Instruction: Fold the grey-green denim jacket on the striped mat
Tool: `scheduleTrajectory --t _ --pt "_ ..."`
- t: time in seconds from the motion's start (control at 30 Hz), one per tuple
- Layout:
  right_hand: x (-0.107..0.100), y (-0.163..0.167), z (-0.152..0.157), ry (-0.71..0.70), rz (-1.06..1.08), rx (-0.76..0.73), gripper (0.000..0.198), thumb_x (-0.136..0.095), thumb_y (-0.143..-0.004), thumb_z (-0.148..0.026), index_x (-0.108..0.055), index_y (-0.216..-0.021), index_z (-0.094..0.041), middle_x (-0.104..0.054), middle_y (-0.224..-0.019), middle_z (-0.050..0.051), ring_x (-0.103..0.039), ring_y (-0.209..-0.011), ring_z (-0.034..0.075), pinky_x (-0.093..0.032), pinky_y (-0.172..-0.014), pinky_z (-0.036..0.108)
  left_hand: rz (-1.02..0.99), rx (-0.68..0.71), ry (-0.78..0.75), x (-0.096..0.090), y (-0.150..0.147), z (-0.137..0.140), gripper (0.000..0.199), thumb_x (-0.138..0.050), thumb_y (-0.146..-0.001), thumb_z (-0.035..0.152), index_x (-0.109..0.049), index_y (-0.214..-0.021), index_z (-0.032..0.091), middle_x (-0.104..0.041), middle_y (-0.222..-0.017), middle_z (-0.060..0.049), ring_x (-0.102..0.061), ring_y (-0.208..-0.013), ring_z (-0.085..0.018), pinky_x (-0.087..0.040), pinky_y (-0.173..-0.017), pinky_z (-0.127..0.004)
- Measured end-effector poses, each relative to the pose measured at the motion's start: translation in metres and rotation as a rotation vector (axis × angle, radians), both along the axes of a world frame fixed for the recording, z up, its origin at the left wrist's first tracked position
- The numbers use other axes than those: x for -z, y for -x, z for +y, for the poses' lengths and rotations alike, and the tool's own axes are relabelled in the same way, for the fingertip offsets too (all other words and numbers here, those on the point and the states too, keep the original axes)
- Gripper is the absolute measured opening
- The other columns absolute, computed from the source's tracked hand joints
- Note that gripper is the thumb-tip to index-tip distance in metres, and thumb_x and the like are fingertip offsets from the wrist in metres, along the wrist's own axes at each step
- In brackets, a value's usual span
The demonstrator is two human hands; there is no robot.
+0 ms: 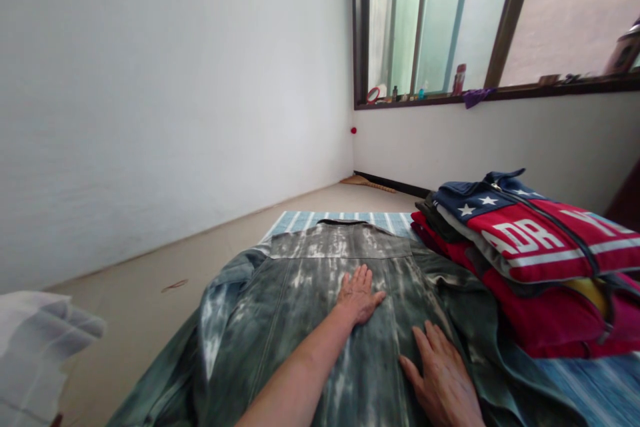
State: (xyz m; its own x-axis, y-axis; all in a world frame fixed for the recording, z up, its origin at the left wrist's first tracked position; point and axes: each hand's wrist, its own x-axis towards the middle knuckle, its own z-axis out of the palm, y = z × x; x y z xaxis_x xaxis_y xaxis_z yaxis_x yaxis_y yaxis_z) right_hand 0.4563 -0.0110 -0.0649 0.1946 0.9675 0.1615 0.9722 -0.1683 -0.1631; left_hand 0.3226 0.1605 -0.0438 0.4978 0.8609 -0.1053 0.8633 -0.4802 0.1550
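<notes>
Resting both palms on a grey-green streaked jacket point(310, 340), you have it back side up, lower center of frame, collar pointing away. Left hand point(359, 295): flat mid-back, fingers spread, gripping nothing. Right hand point(443, 373): lower right of center, fingers loosely spread, also open, laid on the cloth.

Surface under the jacket: blue-and-white striped cover point(590, 380), showing at lower right and as a strip beyond the collar. Room: white wall point(175, 80) filling upper left, beige floor point(150, 260) below it, dark-framed window point(443, 20) upper right with small items along its sill point(515, 90). Broom-like thing point(367, 181) on the floor by the far corner; thin loop point(175, 285) on the floor, left of your jacket.

Edges: far cover edge sits just past the collar; left edge mostly hidden under the jacket, whose sleeve runs to lower left. Your wider side is left, floor stretching to the wall, with sheer white fabric point(35, 347) at the frame's lower left. Right side is tight: folded clothes stack point(530, 247) crowds the right sleeve; can't tell if they touch.
</notes>
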Motion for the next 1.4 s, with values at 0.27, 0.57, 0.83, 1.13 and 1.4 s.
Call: scheduleTrajectory --t 0.27,0.57,0.83,1.13,1.4 --pt "-0.001 0.000 0.001 0.024 -0.031 0.003 0.050 -0.048 -0.088 -0.039 -0.056 -0.131 -0.013 -0.048 -0.140 0.016 -0.044 -0.130 0.030 -0.038 -0.106 0.042 -0.038 0.036 0.000 -0.006 -0.013 -0.001 0.080 -0.020 -0.090 0.064 -0.019 -0.150 0.011 -0.008 -0.158 -0.009 -0.002 -0.146 -0.022 -0.003 -0.117 -0.045" --pt "-0.003 0.002 0.002 0.034 -0.024 0.009 0.049 -0.050 -0.088 -0.037 -0.057 -0.130 -0.013 -0.048 -0.140 0.017 -0.043 -0.130 0.031 -0.038 -0.105 0.044 -0.038 0.051 0.055 -0.006 -0.021 -0.001 0.085 -0.017 -0.089 0.068 -0.016 -0.150 0.010 -0.005 -0.158 -0.010 0.001 -0.145 -0.024 -0.005 -0.117 -0.047" --pt "-0.006 0.002 0.002 0.061 -0.026 0.012 0.049 -0.049 -0.088 -0.036 -0.055 -0.132 -0.013 -0.046 -0.141 0.017 -0.042 -0.131 0.031 -0.037 -0.106 0.044 -0.029 0.081 0.087 -0.009 -0.022 0.001 0.086 -0.018 -0.088 0.069 -0.015 -0.150 0.010 -0.003 -0.158 -0.008 0.004 -0.145 -0.025 -0.001 -0.117 -0.048" --pt "-0.004 0.003 0.003 0.063 -0.036 0.009 0.049 -0.051 -0.088 -0.038 -0.056 -0.131 -0.014 -0.046 -0.141 0.016 -0.042 -0.131 0.032 -0.039 -0.105 0.045 -0.018 0.111 0.122 -0.016 -0.022 0.002 0.088 -0.020 -0.086 0.071 -0.013 -0.151 0.012 -0.001 -0.158 -0.007 0.004 -0.145 -0.026 -0.001 -0.116 -0.051" --pt "-0.006 0.002 0.003 0.084 -0.028 0.010 0.051 -0.047 -0.089 -0.038 -0.053 -0.133 -0.014 -0.044 -0.143 0.016 -0.040 -0.132 0.032 -0.038 -0.106 0.045 -0.024 0.140 0.125 -0.017 -0.024 0.005 0.093 -0.023 -0.083 0.075 -0.014 -0.150 0.011 -0.005 -0.158 -0.007 0.003 -0.145 -0.029 0.000 -0.115 -0.056"
